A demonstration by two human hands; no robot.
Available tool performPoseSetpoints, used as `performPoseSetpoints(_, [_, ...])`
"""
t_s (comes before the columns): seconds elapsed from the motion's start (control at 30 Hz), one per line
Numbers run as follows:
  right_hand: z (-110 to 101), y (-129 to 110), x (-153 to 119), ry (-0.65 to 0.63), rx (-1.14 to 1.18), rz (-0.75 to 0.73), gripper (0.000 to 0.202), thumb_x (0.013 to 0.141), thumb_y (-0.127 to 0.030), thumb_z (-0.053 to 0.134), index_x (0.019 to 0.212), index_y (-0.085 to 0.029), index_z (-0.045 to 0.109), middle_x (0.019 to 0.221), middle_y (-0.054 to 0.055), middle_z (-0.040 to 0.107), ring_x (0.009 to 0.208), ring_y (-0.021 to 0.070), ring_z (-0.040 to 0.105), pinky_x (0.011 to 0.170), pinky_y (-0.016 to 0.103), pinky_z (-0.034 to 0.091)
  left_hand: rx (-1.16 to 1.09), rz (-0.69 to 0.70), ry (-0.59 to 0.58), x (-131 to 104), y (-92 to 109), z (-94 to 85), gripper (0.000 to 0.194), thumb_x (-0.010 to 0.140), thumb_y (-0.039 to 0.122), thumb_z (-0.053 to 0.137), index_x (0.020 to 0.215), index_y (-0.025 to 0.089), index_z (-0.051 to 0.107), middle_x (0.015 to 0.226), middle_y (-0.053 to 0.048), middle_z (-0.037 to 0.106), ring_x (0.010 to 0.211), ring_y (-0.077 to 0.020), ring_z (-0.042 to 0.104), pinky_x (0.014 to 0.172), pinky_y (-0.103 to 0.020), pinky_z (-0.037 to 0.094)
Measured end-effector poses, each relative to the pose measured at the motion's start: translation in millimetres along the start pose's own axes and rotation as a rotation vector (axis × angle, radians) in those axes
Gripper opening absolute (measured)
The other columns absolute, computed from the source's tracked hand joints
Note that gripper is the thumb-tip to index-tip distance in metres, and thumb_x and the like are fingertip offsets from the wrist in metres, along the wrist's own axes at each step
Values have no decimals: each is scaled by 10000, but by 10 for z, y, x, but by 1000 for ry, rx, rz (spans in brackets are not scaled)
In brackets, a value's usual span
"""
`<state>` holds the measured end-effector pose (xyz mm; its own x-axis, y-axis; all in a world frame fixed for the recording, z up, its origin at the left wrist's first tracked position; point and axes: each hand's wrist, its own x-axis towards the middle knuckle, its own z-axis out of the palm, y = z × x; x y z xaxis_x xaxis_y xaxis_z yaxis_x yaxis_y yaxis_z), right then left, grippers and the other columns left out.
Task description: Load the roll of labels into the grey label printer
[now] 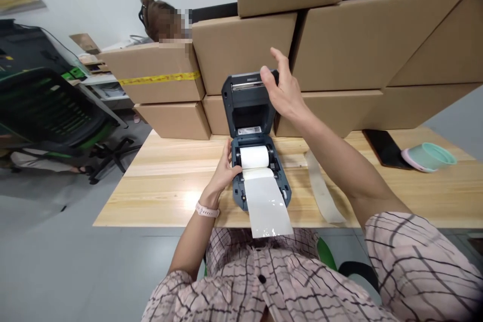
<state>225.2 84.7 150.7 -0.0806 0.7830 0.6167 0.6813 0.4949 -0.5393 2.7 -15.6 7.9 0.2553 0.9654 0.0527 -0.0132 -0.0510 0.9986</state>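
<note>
A dark blue-grey label printer [281,181] stands on the table with its lid [251,98] raised. Inside its base lies a roll of white labels [254,157]. From the roll, a white label strip [267,206] runs forward and hangs past the table's front edge. My left hand [222,171] grips the left side of the base, thumb over the rim and fingers along the outside. At the lid's upper right corner is my right hand [285,85], thumb and index finger spread apart; its other fingers are mostly hidden.
Stacked cardboard boxes [339,45] line the back of the wooden table [151,186]. Right of the printer lie a loose paper strip [322,191], a black phone [385,146] and a mint-green cup-like object [430,157]. A person [160,17] is behind the boxes; an office chair [56,115] stands left.
</note>
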Motion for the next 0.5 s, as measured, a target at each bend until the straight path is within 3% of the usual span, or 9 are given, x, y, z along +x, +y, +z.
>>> performPoseSetpoints(0.1, [-14, -92, -37, 60, 3, -70, 693, 995, -621, 379, 1590, -292, 245, 1614, 111, 417, 1449, 366, 457, 1184, 618, 349, -32, -34, 31, -1, 14, 46, 1163, 648, 100, 625, 1657, 224, 60, 1731, -109, 198, 1585, -287, 249, 1258, -415, 309])
performPoseSetpoints(0.17, [-56, -212, -223, 95, 4, -204, 620, 973, -524, 488, 1527, -272, 370, 1560, 123, 479, 1434, 355, 464, 1190, 584, 359, -43, -37, 47, 3, 18, 59, 1150, 658, 96, 622, 1656, 226, 66, 1721, -114, 233, 1576, -284, 271, 1237, -409, 342])
performPoseSetpoints(0.2, [-77, -263, -346, 51, 5, -272, 558, 963, -471, 518, 1476, -265, 440, 1493, 122, 544, 1393, 345, 503, 1170, 564, 389, -47, -35, 55, 6, 12, 63, 1146, 660, 94, 622, 1654, 234, 70, 1719, -113, 239, 1569, -282, 288, 1226, -408, 359])
performPoseSetpoints(0.23, [-90, -296, -474, -53, 5, -319, 504, 956, -424, 532, 1431, -261, 490, 1414, 115, 608, 1334, 332, 554, 1134, 543, 431, -50, -31, 61, 10, 1, 66, 1143, 661, 93, 619, 1653, 243, 72, 1717, -114, 244, 1558, -282, 312, 1216, -411, 374])
performPoseSetpoints(0.3, [-74, -294, -696, -396, -20, -344, 516, 926, -367, 571, 1425, -252, 505, 1346, 105, 663, 1248, 314, 623, 1049, 501, 500, -50, -7, 68, 24, -36, 65, 1135, 658, 92, 607, 1651, 242, 78, 1707, -127, 269, 1537, -288, 355, 1215, -434, 377])
performPoseSetpoints(0.4, [84, -170, -857, -881, -140, -275, 831, 846, -380, 674, 1582, -227, 321, 1485, 149, 586, 1287, 359, 612, 1010, 511, 515, -20, 48, 55, 56, -109, 49, 1131, 655, 92, 590, 1653, 231, 77, 1695, -144, 291, 1543, -298, 347, 1242, -481, 331])
performPoseSetpoints(0.5, [327, -70, -848, -1049, -218, -240, 1031, 783, -371, 728, 1645, -211, 186, 1494, 185, 576, 1278, 400, 616, 999, 541, 510, 27, 126, 28, 86, -169, 25, 1113, 670, 87, 579, 1655, 247, 86, 1694, -134, 301, 1551, -285, 339, 1252, -483, 313])
